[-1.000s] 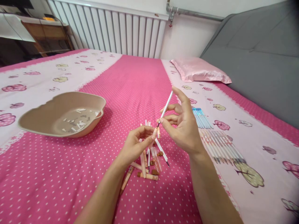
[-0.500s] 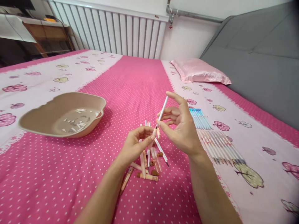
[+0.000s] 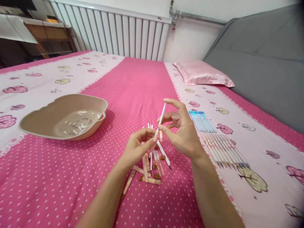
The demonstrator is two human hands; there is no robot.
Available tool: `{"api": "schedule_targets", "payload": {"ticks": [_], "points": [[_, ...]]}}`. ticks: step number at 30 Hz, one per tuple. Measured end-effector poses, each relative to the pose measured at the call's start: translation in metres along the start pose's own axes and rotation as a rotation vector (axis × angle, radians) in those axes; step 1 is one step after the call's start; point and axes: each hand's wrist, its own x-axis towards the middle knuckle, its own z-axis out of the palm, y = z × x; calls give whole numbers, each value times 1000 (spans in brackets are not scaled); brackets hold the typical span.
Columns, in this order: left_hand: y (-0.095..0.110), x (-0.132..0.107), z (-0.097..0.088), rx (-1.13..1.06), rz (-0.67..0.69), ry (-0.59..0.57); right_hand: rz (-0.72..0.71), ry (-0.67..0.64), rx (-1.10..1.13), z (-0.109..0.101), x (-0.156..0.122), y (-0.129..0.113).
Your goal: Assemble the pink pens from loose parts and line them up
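Left: tan basin (image 3: 47,117), white scraps (image 3: 82,127) inside. Near centre: right hand (image 3: 181,133) pinching white refill (image 3: 162,114), lower end at pale barrel (image 3: 157,133) pinched by left hand (image 3: 139,145).

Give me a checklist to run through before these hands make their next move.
1. Right hand has hold of the white refill: ok, thumb and fingers around it, index fingertip at its top end.
2. Left hand grips the pale tube: ok, pinched between thumb and fingers.
3. Refill lined up with the tube: ok, its lower end meets the tube's upper end.
4. Refill's depth inside the tube: cannot tell, the hands hide most of the tube.
5. Loose pen parts sorted: not ok, they lie jumbled below the hands.
6. Blue-capped pens in order: ok, laid side by side.
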Motion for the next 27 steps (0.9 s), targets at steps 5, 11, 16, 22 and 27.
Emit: {"api": "schedule_targets", "payload": {"ticks": [5,11,16,22,27], "points": [[0,0,0,-32,16,16,7,-22,-6,0,0,1],[4,0,1,-49,27,51,8,-76,-27,0,0,2],[8,0,1,-47,24,94,-15,-161,-80,-1,1,2],[6,1,0,-52,42,148,-28,-175,-125,-1,1,2],[3,2,-1,-46,53,141,-43,-188,-143,-1,1,4]]}}
